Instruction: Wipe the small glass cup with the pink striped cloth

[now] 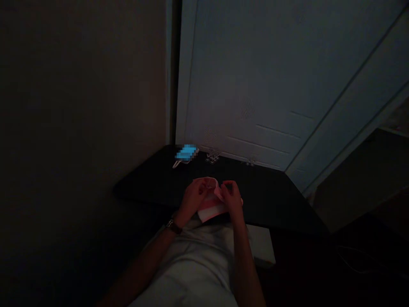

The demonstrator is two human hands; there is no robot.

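One pale shirt [191, 260] and one wristwatch [174, 226], on the left forearm, are nearest; one white box [262, 245] lies beside the right forearm. Then come two hands and one pink-and-white cloth [211, 207], held between them over the near edge of the surface [271, 200]; whether it touches there I cannot tell. The left hand [193, 198] has its grip closed on the cloth's left side, and the right hand [233, 198] pinches a raised fold. The handling looks partway along: the cloth is taken up and gathered, but not yet set down; how much is left cannot be judged. Farther back lie one lit phone [186, 152] with one pale strap, and two groups of small shiny pieces [212, 156], too dim to count singly, before one white panel [255, 64].
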